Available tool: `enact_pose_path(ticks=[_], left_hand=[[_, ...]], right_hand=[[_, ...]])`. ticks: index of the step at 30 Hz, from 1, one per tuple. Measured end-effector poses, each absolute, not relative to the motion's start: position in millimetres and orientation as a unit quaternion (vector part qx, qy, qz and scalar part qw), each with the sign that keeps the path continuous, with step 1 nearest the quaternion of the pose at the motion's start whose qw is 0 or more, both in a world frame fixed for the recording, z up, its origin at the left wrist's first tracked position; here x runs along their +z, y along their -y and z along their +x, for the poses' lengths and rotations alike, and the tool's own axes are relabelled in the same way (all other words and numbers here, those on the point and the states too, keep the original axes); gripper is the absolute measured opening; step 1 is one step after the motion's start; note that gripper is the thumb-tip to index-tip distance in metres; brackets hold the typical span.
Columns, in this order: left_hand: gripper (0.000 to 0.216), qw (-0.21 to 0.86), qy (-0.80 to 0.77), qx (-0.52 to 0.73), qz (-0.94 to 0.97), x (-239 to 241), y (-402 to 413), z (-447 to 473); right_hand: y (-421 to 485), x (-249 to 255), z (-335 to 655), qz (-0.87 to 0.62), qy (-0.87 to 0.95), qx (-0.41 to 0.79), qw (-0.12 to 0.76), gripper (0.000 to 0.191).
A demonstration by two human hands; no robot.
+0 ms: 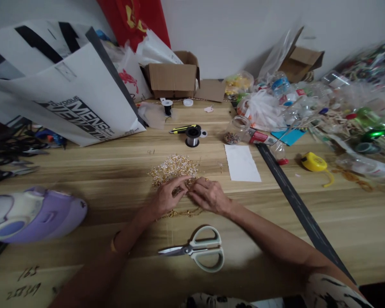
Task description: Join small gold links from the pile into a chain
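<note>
My left hand (168, 196) and my right hand (211, 195) meet at the near edge of a pile of small gold and clear beaded pieces (173, 166). The fingers of both are bent in a pinch, tips almost touching; what is between them is too small to make out. Just below the hands a gold chain (176, 213) lies across the wooden table (259, 239). Nearer to me rest scissors with pale green handles (205, 249), blades pointing left and slightly apart.
Beyond the pile are a wire spool (192, 136), a yellow utility knife (183, 128) and a black thread spool (167, 108). White paper (242, 163), a bead jar (238, 129) and a yellow tape measure (313, 161) lie right. A paper bag (83, 94) and purple appliance (51, 214) stand left.
</note>
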State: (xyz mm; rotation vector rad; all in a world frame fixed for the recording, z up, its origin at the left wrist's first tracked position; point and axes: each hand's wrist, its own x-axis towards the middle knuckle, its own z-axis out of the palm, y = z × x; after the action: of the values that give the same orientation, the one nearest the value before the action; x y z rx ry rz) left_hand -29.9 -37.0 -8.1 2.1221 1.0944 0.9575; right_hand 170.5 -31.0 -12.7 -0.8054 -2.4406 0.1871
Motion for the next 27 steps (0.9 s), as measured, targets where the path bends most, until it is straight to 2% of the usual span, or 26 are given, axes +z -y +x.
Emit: enact_pose_path(ticks=[4,9,27], left_hand=[[0.042,0.289,-0.404,0.357,0.791,-7.1,38.1,-29.4],[0.042,0.291,-0.41,0.35,0.791,0.0,39.8,-27.7],[0.042,0.262,-0.405,0.341,0.807,1.5,38.5,-30.0]], right_hand=[[31.4,-13.2,170.4,-0.315,0.9,0.069,0.294,0.019],[32.6,-17.1,169.4,-0.281,0.91,0.066,0.297,0.013],[32.3,-21.7,167.6,-0.292,0.907,0.057,0.298,0.014]])
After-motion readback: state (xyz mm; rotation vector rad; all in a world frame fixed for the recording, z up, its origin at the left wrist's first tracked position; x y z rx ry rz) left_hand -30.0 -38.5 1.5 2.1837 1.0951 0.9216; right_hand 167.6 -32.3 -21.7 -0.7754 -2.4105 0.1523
